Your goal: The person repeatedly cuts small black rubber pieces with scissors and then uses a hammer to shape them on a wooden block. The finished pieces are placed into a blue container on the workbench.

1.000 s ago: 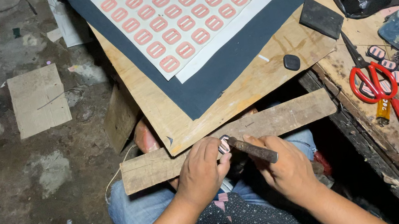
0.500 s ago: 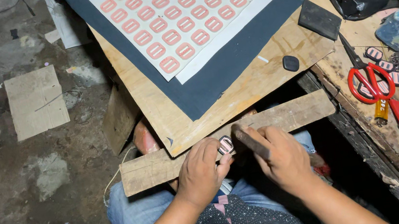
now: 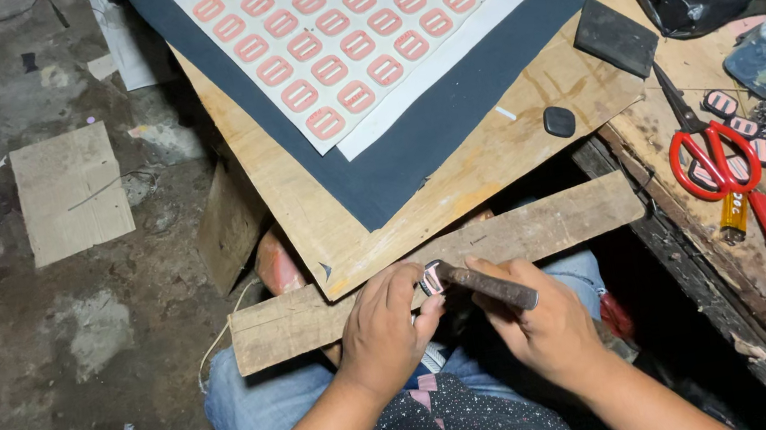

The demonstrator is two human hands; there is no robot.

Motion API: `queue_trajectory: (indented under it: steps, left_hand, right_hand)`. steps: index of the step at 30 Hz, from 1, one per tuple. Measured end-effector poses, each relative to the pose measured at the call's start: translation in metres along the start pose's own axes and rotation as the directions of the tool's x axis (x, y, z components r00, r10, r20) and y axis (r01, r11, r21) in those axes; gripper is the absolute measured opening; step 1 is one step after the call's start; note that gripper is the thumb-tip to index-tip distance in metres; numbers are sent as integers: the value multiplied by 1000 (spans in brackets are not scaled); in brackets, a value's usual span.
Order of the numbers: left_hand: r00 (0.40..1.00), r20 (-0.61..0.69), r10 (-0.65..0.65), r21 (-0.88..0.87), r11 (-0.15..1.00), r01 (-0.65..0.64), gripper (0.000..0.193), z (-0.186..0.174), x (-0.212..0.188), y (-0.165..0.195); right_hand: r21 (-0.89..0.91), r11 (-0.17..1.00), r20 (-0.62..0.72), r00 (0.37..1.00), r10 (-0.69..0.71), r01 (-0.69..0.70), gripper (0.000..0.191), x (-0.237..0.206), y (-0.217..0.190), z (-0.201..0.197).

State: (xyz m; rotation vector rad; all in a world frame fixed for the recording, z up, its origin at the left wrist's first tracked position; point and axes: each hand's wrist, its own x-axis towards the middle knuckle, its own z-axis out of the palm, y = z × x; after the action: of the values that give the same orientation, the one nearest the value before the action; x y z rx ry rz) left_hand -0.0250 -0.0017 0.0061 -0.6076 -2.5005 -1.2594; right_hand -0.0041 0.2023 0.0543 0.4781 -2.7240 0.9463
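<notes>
On the wooden plank [image 3: 547, 226] lying across the person's lap, the left hand [image 3: 382, 331] is pinching a small pink buckle piece [image 3: 430, 280] against the wood, fingers curled narrow, likely to steady it. Just right of the plank's middle, the right hand [image 3: 547, 327] is closing around a dark metal tool [image 3: 487, 284], its tip touching the piece. Beyond the plank, a white sheet of matching pink pieces [image 3: 345, 28] is lying on dark fabric [image 3: 450, 124]. Well right of the plank, red scissors [image 3: 713, 157] are resting within reach.
</notes>
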Motion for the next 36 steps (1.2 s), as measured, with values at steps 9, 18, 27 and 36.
queue_trajectory:
  steps: [9,18,27,36]
  left_hand:
    - [1000,-17,-1,-1,1000,1,40,2,1,-2]
    - [999,23,-45,29,999,44,45,5,-2,-1]
    - [999,-30,30,53,998,-29,58,6,-3,0]
    - [997,14,71,39,997,-71,35,-3,5,7]
  right_hand:
    - [356,931,7,996,89,-86,40,-17,7,29]
    - [282,957,-49,995,89,-72,33,-9,14,20]
    - [156,987,-72,996,47,-35,31,-3,13,13]
    - [135,988,-18,997,76,-73,47,-9,7,3]
